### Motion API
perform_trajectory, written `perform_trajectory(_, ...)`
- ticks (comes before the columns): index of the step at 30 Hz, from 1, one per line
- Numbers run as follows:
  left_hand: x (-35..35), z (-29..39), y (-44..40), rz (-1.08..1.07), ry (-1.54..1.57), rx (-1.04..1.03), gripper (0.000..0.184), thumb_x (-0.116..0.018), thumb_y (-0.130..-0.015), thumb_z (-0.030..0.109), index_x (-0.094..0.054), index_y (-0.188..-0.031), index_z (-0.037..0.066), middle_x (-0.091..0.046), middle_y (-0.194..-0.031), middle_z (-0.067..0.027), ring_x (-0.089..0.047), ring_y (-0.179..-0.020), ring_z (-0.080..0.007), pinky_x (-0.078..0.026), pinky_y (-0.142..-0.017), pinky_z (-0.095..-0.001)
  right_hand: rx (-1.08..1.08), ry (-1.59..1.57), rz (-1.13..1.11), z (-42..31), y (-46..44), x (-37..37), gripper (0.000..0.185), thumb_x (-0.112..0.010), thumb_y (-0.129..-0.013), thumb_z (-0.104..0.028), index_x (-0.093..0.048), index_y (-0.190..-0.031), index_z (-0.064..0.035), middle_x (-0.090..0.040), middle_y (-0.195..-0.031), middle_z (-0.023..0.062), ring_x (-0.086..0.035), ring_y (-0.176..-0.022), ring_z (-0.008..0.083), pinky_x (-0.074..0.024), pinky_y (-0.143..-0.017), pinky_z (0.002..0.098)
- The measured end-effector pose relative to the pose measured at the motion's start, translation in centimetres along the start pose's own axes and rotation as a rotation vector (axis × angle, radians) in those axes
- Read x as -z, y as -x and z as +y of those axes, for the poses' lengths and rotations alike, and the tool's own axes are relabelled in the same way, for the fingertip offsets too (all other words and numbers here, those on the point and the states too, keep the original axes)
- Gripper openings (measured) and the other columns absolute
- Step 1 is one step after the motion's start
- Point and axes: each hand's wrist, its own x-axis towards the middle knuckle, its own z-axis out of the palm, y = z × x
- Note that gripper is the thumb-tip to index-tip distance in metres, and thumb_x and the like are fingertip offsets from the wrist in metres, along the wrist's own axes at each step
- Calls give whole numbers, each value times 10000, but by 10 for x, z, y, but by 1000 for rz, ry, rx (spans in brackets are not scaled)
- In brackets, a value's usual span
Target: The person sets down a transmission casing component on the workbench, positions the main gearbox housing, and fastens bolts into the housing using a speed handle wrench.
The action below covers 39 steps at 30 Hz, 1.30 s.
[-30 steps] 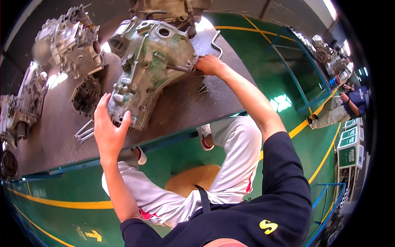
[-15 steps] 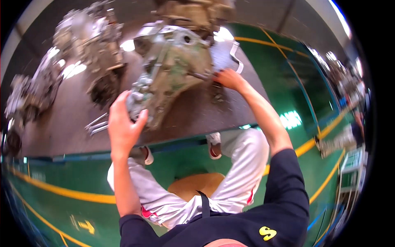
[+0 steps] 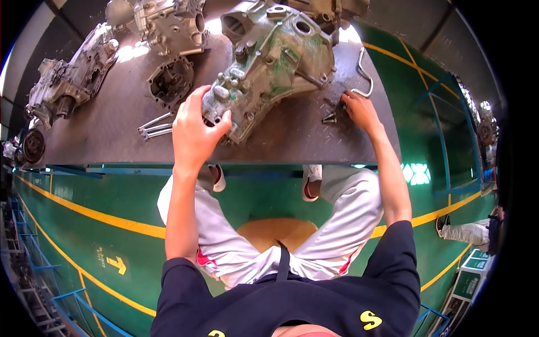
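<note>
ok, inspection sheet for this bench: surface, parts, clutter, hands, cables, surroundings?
Surface: table, dark, light marks toward its right side.
Job's things: housing, green-patched, on the table; small bolts to its right.
Clutter: long bolts, bent rod, other castings.
Left hand: thumb and fingers spread at the housing's near end.
Right hand: by the bent rod, fingers curled; can't tell if holding anything.
Cables: nothing seen.
Surroundings: green floor, yellow lines; another person at right edge.
</note>
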Motion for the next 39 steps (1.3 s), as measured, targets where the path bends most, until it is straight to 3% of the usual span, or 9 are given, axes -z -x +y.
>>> perform_trajectory(13,-6,14,2,25,39,45,511,-780,-705,239,-628,-1153,45,-675,-1084,-172,-626,-1019,-352,-494,-892,-419,-24,-105,295,-13,-17,13,172,-573,-916,-100,-592,-1081,-55,-581,-1120,115,-619,-969,354,-508,-776,447)
perform_trajectory(16,-9,18,6,82,-6,4,483,-777,-738,226,-644,-1173,62,-687,-1025,-170,-663,-918,-311,-511,-840,-370,-141,-76,329,-22,-24,15,172,-576,-922,-114,-595,-1090,-88,-584,-1150,105,-633,-928,372,-514,-755,465)
perform_trajectory(22,-16,38,13,87,-37,94,499,-755,-741,266,-620,-1167,45,-671,-1095,-151,-608,-1035,-368,-481,-915,-444,-212,-207,663,-7,-25,25,110,-617,-933,-159,-630,-997,-70,-632,-1081,120,-648,-873,378,-518,-743,430)
perform_trajectory(25,-16,36,13,90,-59,54,493,-745,-757,255,-614,-1175,28,-651,-1154,-183,-595,-1071,-384,-474,-939,-450,-222,-372,900,-4,-22,48,113,-642,-935,-143,-634,-941,-31,-661,-911,111,-654,-740,276,-511,-671,353)
perform_trajectory(28,-20,42,20,223,-105,-135,669,-744,-793,283,-461,-1351,46,-349,-1481,-286,-413,-1309,-472,-379,-1066,-529,-336,-627,1124,-7,-16,79,131,-625,-963,-139,-625,-923,-14,-637,-738,34,-547,-598,64,-454,-552,241)
perform_trajectory(31,-26,59,29,276,25,-357,665,-709,-830,269,-408,-1384,56,-264,-1521,-303,-320,-1376,-493,-297,-1106,-594,-282,-663,1127,-12,-7,132,155,-596,-974,-158,-620,-935,-9,-657,-774,38,-581,-596,83,-461,-557,230)
perform_trajectory(32,-27,69,32,250,73,-435,583,-684,-855,211,-445,-1359,40,-293,-1524,-279,-323,-1388,-477,-302,-1123,-494,-306,-726,1074,-12,-4,150,172,-592,-977,-176,-622,-941,-11,-659,-781,40,-591,-597,91,-461,-553,231)
perform_trajectory(37,-55,110,34,-43,240,-553,624,-706,-848,226,-438,-1379,37,-371,-1487,-237,-380,-1366,-411,-343,-1111,-481,-272,-739,802,-62,26,251,221,-578,-995,-231,-648,-1013,-22,-640,-803,25,-569,-606,56,-391,-496,195)
perform_trajectory(39,-63,125,37,-159,374,-517,704,-755,-819,289,-433,-1387,25,-406,-1480,-183,-415,-1340,-388,-372,-1095,-450,-336,-706,740,-121,37,289,263,-610,-977,-248,-651,-1148,-52,-640,-802,26,-569,-633,71,-447,-553,214)
